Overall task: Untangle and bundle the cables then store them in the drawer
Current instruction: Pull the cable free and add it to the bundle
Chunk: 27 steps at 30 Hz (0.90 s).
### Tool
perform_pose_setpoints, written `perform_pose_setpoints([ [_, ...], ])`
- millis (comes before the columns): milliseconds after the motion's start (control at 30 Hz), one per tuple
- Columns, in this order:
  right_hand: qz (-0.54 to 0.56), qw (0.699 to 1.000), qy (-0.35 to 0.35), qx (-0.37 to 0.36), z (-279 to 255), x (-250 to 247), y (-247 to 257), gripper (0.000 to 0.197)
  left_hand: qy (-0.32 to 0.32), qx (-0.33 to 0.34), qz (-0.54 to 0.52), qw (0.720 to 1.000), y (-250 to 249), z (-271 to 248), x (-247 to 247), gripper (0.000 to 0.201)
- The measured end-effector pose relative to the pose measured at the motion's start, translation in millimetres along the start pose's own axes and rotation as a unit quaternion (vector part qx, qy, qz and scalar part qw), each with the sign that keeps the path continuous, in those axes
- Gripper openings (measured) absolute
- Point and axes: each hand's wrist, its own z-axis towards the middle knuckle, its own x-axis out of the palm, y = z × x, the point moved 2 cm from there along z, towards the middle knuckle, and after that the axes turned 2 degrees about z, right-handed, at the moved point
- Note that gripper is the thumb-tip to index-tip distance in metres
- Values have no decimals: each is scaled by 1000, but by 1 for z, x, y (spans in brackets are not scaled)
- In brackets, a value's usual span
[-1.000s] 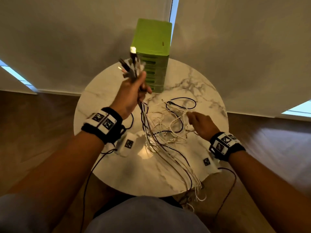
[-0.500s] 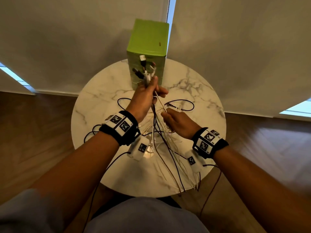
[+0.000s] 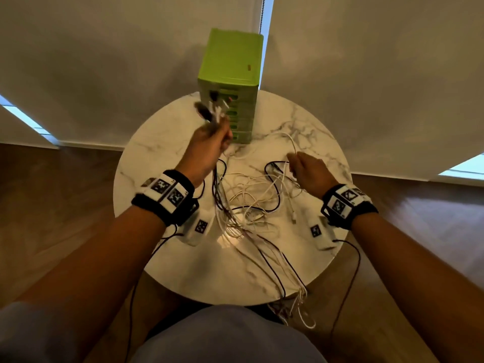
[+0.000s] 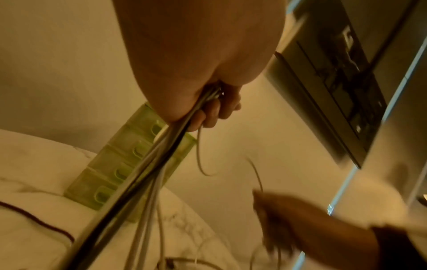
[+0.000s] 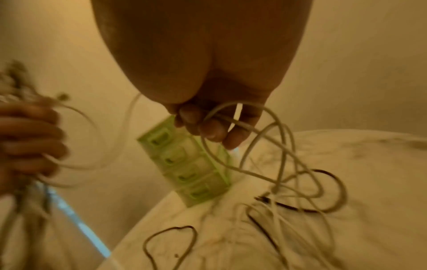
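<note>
Left hand (image 3: 209, 148) grips the gathered cable ends (image 3: 212, 108) at upper centre; right hand (image 3: 309, 171) pinches a white cable (image 5: 249, 127). Tangle (image 3: 251, 200) lies mid-surface (image 3: 157, 158). Best drawn out slowly, one strand, toward the green drawer unit (image 3: 233, 64).

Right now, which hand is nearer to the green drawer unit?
Left. The left hand, gripping the bunch of cables, is raised just in front of the green drawer unit. The right hand, pinching a white cable, sits farther out over the table.
</note>
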Motion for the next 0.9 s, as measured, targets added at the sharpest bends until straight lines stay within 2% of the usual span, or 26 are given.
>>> perform_pose_setpoints([
  [100,-12,998,-17,-53,7,0,41,39,48,-12,65,997,23,-11,21,35],
  [233,-54,991,33,-117,-3,15,77,31,52,-20,12,998,18,-17,39,33],
  [333,-15,987,73,-144,-8,23,88,22,54,0,-3,999,9,-15,41,33],
  [467,78,980,151,-102,-14,31,69,33,14,23,-34,999,-2,-12,37,34],
  [567,51,974,216,-56,-24,45,24,45,-24,26,-107,994,-14,-2,17,30],
  [667,0,968,251,18,-39,51,-31,48,-67,31,-147,986,-24,10,-10,29],
  [767,20,974,215,64,-48,43,-59,46,-88,42,-137,986,-27,15,-26,31],
  [833,18,987,153,42,-44,32,-54,47,-74,54,-107,990,-24,12,-23,28],
  [900,-4,992,128,7,-34,23,-42,38,-45,57,-83,994,-19,4,-9,25],
])
